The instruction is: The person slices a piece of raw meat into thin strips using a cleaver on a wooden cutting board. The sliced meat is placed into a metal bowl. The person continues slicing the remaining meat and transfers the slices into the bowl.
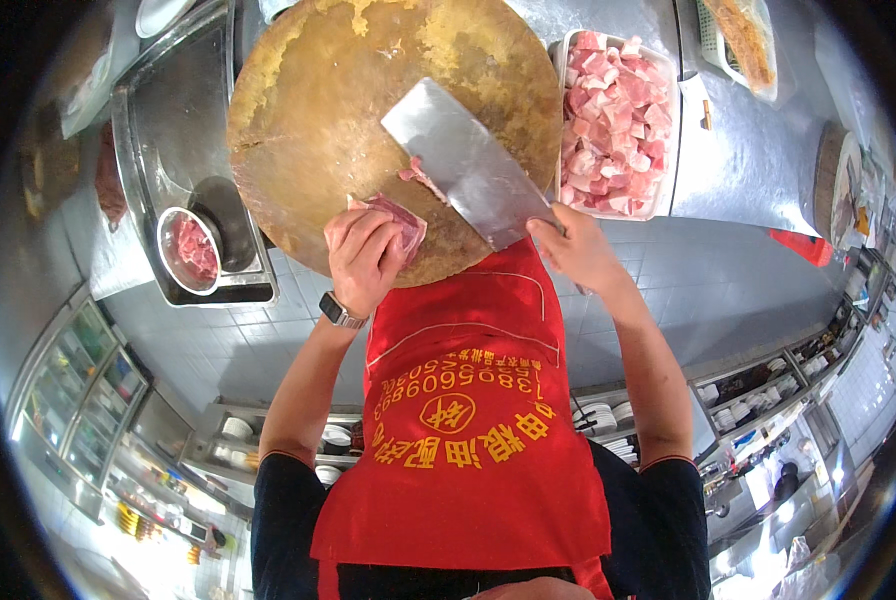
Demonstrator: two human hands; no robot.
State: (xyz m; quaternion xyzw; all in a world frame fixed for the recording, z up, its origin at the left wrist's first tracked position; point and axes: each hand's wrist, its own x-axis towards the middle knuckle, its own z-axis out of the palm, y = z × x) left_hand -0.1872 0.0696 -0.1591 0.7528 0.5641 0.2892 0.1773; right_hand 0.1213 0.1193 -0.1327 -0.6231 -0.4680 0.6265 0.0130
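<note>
My left hand (pixel 365 251) grips a piece of raw meat (pixel 410 227) near the front edge of a thick round wooden chopping block (pixel 305 97). In my right hand (pixel 575 244) is the handle of a broad Chinese cleaver (pixel 470 161). Its blade lies slantwise over the block, to the right of the meat and apart from it. Small meat scraps (pixel 420 176) sit along the blade's left edge. Just right of the block, a white plastic tub (pixel 673 150) holds a heap of diced raw meat (pixel 613 127).
To the left stands a metal tray (pixel 174 120) with a bowl (pixel 164 262) of meat pieces in it. A light green basket (pixel 710 41) is at the back right, near a small white item (pixel 694 97) on the steel counter (pixel 748 169). Shelves of dishes (pixel 602 416) stand behind me.
</note>
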